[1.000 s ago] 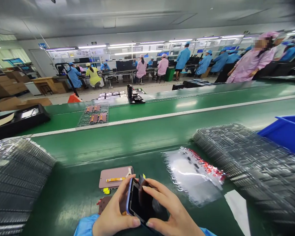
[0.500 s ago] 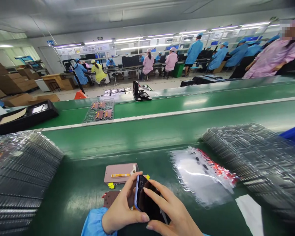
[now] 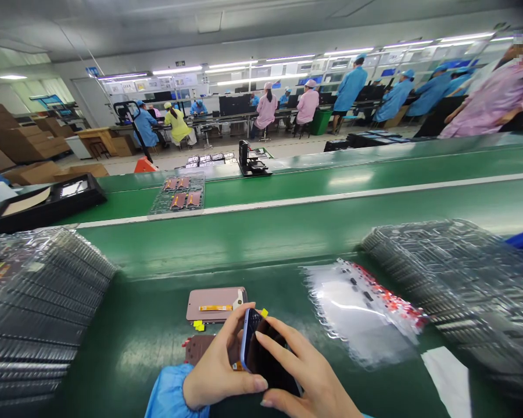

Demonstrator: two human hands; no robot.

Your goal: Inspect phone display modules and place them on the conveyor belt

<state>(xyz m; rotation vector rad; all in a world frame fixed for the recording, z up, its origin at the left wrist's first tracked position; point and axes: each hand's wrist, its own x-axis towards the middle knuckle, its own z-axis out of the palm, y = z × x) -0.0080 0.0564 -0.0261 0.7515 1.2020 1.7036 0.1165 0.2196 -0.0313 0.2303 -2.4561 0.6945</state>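
Both hands hold one phone (image 3: 265, 360) with a black screen and a light blue frame, low in the middle of the view. My left hand (image 3: 220, 368) grips its left edge, thumb across the lower corner. My right hand (image 3: 307, 380) lies over the screen with fingers pressed on the glass. Just beyond the hands, a pink phone panel (image 3: 213, 303) with an orange flex strip lies on the green work surface (image 3: 148, 337). A second brownish panel (image 3: 198, 348) lies partly hidden under my left hand.
Stacks of clear plastic trays stand at left (image 3: 35, 302) and right (image 3: 462, 278). A pile of clear film sheets with red tabs (image 3: 361, 313) lies right of the hands. A conveyor belt (image 3: 331, 186) carries a tray of panels (image 3: 178, 197). Other workers sit at benches beyond.
The view has swung slightly left and down; the hands and phone stay together, the phone tilted a little more upright than one second ago.
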